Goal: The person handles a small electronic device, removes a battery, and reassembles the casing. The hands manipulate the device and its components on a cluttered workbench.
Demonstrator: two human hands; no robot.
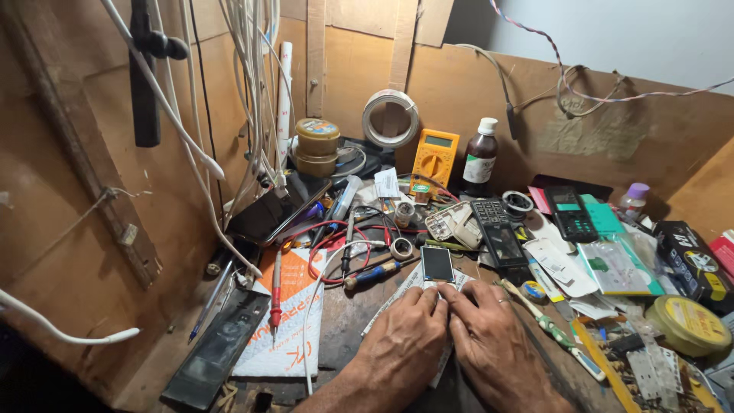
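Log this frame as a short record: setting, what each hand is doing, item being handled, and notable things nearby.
setting: cluttered wooden workbench
left hand: fingertips on the small phone's lower end
right hand: pressed beside the left, same spot
item: small phone, dark screen up
behind: yellow multimeter, brown bottle
left: red probe, blue-handled screwdriver
right: toothbrush, yellow tape roll

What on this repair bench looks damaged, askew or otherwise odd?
An opened phone shell lies with its insides exposed behind the small screened phone that the left hand and right hand press on. Red probe leads sprawl tangled.
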